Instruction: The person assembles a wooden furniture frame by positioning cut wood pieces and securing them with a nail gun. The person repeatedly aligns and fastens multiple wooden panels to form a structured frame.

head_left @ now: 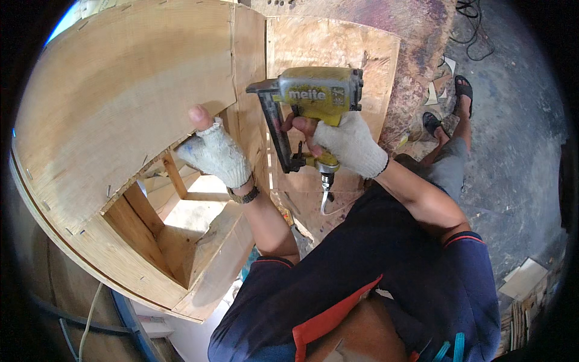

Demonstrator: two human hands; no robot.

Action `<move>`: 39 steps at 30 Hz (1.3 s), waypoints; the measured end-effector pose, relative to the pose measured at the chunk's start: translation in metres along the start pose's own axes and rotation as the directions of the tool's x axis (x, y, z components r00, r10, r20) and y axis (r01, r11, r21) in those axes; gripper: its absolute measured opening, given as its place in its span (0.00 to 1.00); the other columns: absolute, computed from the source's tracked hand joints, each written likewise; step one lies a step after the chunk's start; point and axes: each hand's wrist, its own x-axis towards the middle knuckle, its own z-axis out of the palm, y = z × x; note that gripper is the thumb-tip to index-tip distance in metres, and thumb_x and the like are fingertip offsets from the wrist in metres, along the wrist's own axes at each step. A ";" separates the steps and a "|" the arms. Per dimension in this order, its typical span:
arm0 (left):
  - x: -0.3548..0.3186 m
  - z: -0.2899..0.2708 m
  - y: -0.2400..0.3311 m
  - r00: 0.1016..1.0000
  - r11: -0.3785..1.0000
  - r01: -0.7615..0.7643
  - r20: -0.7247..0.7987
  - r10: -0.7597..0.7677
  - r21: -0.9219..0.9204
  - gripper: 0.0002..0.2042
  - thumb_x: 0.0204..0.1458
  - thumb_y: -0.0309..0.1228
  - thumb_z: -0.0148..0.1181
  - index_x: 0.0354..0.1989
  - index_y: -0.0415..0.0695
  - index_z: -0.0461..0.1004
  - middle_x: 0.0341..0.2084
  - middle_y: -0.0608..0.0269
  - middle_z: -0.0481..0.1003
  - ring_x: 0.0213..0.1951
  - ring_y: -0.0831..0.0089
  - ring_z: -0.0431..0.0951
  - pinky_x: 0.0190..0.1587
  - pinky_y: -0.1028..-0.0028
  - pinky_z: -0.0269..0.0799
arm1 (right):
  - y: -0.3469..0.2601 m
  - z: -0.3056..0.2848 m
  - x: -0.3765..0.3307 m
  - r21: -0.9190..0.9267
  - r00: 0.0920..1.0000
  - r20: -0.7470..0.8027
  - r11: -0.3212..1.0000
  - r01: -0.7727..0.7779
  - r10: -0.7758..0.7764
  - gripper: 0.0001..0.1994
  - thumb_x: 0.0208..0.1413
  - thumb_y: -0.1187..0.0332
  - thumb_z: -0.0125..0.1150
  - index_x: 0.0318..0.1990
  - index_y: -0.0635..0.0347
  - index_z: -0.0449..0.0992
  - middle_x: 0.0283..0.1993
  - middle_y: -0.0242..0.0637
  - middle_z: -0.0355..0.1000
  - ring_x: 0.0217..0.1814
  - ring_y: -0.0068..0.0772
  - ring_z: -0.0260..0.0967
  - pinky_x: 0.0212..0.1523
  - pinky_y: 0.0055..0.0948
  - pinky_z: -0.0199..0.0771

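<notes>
My right hand (353,143), in a white knit glove with bare fingertips, is wrapped around the handle of a yellow and black pneumatic staple gun (325,90). Its nose points left, over the wooden frame, apart from the wood. An air hose fitting hangs from the bottom of the handle. My left hand (218,154), gloved the same way, grips the cut edge of a curved plywood panel (126,90). The thumb lies on top, while the fingers are largely hidden at the edge. Several staples stick up along that edge.
Below the panel, an opening shows wooden braces (175,175) inside the frame. Another plywood sheet (332,45) lies beyond the gun. Legs with dark sandals (463,87) show at right on the grey floor (512,151), near wood scraps (525,279) and black cable (476,30).
</notes>
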 end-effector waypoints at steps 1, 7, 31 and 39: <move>0.002 -0.001 -0.001 1.000 0.999 0.030 0.011 -0.029 -0.022 0.34 0.54 0.46 0.73 0.53 0.25 0.68 0.48 0.47 0.75 0.45 0.65 0.72 0.54 0.65 0.70 | 0.001 0.000 -0.001 0.004 1.000 0.022 1.000 -0.013 0.013 0.16 0.59 0.68 0.68 0.51 0.67 0.74 0.39 0.38 0.81 0.23 0.18 0.69 0.25 0.22 0.73; 0.002 -0.003 -0.007 0.998 0.997 0.055 0.035 -0.057 0.050 0.30 0.59 0.50 0.66 0.49 0.28 0.71 0.45 0.49 0.75 0.44 0.67 0.70 0.50 0.64 0.72 | 0.015 0.005 0.003 -0.234 0.995 -0.036 0.969 0.079 -0.090 0.17 0.54 0.70 0.71 0.47 0.69 0.77 0.42 0.40 0.82 0.40 0.27 0.79 0.41 0.30 0.78; 0.011 -0.023 -0.031 0.972 0.551 0.200 0.094 -0.214 -0.810 0.43 0.55 0.71 0.48 0.59 0.40 0.73 0.52 0.64 0.78 0.50 0.75 0.74 0.58 0.71 0.69 | -0.053 0.064 -0.048 -0.369 0.993 -0.115 0.928 -0.045 0.003 0.14 0.64 0.61 0.65 0.44 0.67 0.81 0.26 0.28 0.74 0.21 0.15 0.65 0.23 0.19 0.62; 0.016 -0.022 -0.039 0.961 0.384 0.245 0.169 -0.220 -0.890 0.42 0.57 0.70 0.50 0.58 0.38 0.73 0.51 0.66 0.78 0.48 0.80 0.73 0.53 0.76 0.70 | -0.034 0.055 -0.030 -0.296 0.994 -0.105 0.955 -0.014 -0.018 0.11 0.59 0.69 0.65 0.46 0.65 0.80 0.33 0.36 0.80 0.23 0.17 0.71 0.23 0.22 0.71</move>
